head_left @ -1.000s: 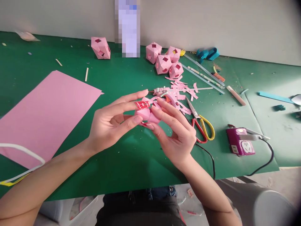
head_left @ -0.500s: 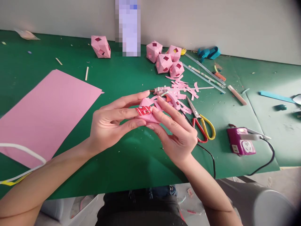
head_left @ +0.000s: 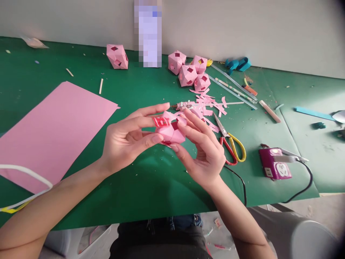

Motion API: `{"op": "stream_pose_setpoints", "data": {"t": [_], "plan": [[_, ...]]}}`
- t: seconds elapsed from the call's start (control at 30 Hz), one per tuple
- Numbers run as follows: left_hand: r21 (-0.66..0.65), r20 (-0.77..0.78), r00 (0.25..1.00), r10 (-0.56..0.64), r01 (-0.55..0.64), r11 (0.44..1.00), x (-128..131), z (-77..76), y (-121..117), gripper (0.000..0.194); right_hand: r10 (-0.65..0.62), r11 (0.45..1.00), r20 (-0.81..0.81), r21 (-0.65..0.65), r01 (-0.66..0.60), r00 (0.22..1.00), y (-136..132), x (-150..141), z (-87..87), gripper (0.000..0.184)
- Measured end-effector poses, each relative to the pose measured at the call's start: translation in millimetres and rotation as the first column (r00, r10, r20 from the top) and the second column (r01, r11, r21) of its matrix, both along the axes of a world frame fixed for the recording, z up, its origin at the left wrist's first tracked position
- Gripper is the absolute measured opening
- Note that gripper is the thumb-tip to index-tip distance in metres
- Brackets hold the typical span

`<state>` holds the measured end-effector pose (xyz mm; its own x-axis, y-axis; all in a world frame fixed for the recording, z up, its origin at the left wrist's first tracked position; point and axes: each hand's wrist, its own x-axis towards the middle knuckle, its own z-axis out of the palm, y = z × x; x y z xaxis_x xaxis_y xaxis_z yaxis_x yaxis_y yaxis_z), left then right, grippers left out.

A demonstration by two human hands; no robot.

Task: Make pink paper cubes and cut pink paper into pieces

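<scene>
A small folded pink paper ball [head_left: 171, 134] with cut-out openings is held up between my two hands, above the table. My left hand [head_left: 126, 142] grips its left side with thumb and fingers; a red patterned strip [head_left: 161, 122] shows at the index fingertip. On the opposite side, my right hand [head_left: 203, 151] pinches the ball with the thumb below and fingertips on top. Just behind lies what looks like a pink glue gun [head_left: 184, 105], partly hidden by my fingers. Scissors [head_left: 228, 139] with one red and one yellow handle rest beyond my right hand.
Several finished pink paper balls [head_left: 188, 75] stand near the wall, with pink paper scraps [head_left: 208, 104] before them. A pink paper sheet [head_left: 61, 129] lies left. At right are a magenta power socket [head_left: 275, 163] with a black cord, clear sticks [head_left: 234, 90] and a blue strip [head_left: 314, 113].
The paper ball has turned in my hands, so an opening now faces up. My right fingers and thumb have spread a little wider around it. The view has shifted slightly.
</scene>
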<state>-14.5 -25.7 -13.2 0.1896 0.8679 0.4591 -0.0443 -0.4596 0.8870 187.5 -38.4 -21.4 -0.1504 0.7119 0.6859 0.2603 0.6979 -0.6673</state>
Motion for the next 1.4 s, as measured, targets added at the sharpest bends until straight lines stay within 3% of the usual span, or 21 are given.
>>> {"op": "stream_pose_setpoints", "data": {"t": [0.17, 0.33, 0.5, 0.57, 0.63, 0.73, 0.8, 0.93, 1.13, 1.23, 1.4], "plan": [[0.055, -0.07, 0.997, 0.028, -0.024, 0.998, -1.3, -2.0, 1.5, 0.031, -0.058, 0.998, 0.028, 0.041, 0.057, 0.998, 3.2, -1.3, -6.8, 0.048], [-0.034, 0.036, 0.997, -0.064, 0.065, 0.997, -0.4, -7.1, 3.9, 0.05, -0.085, 0.991, 0.016, 0.101, 0.083, 0.996, 4.5, -1.9, -12.7, 0.053], [-0.053, 0.087, 0.991, -0.099, 0.104, 0.993, -1.3, -11.5, 8.3, 0.053, -0.074, 0.983, 0.061, 0.175, 0.062, 0.995, 6.0, -0.2, -14.1, 0.054], [-0.029, 0.104, 0.987, -0.118, 0.122, 0.992, -2.0, -12.7, 10.6, 0.055, -0.049, 0.994, 0.046, 0.101, 0.044, 0.998, 5.6, 0.5, -13.5, 0.053], [0.013, 0.115, 0.986, -0.124, 0.124, 0.992, -2.6, -13.6, 12.2, 0.058, 0.0, 0.996, -0.015, -0.087, -0.001, 1.0, 5.0, 1.1, -13.2, 0.059], [0.085, 0.086, 0.99, -0.111, 0.104, 0.991, -3.3, -14.9, 12.7, 0.064, 0.086, 0.916, -0.168, -0.373, -0.144, 0.982, 5.0, 1.8, -13.8, 0.067], [0.144, 0.038, 0.994, -0.102, 0.096, 0.985, -4.3, -15.2, 11.9, 0.067, 0.122, 0.865, -0.245, -0.449, -0.224, 0.962, 5.5, 2.0, -14.8, 0.06], [0.176, -0.033, 0.997, -0.067, 0.072, 0.982, -8.0, -12.8, 9.1, 0.068, 0.131, 0.852, -0.291, -0.456, -0.258, 0.948, 6.9, 1.2, -16.9, 0.05], [0.011, -0.008, 0.995, -0.102, 0.102, 0.995, -7.3, -9.9, 6.8, 0.076, 0.062, 0.917, -0.304, -0.358, -0.175, 0.951, 5.8, -8.1, -22.5, 0.049], [-0.137, 0.028, 0.997, -0.069, 0.072, 0.988, -1.9, -9.4, 5.4, 0.079, 0.006, 0.931, -0.34, -0.341, -0.129, 0.94, 3.4, -15.4, -29.6, 0.048], [-0.174, -0.022, 0.999, 0.027, -0.031, 0.984, 2.0, -5.2, 2.9, 0.062, 0.066, 0.912, -0.298, -0.369, -0.179, 0.952, 5.1, -14.7, -37.2, 0.066]]}}
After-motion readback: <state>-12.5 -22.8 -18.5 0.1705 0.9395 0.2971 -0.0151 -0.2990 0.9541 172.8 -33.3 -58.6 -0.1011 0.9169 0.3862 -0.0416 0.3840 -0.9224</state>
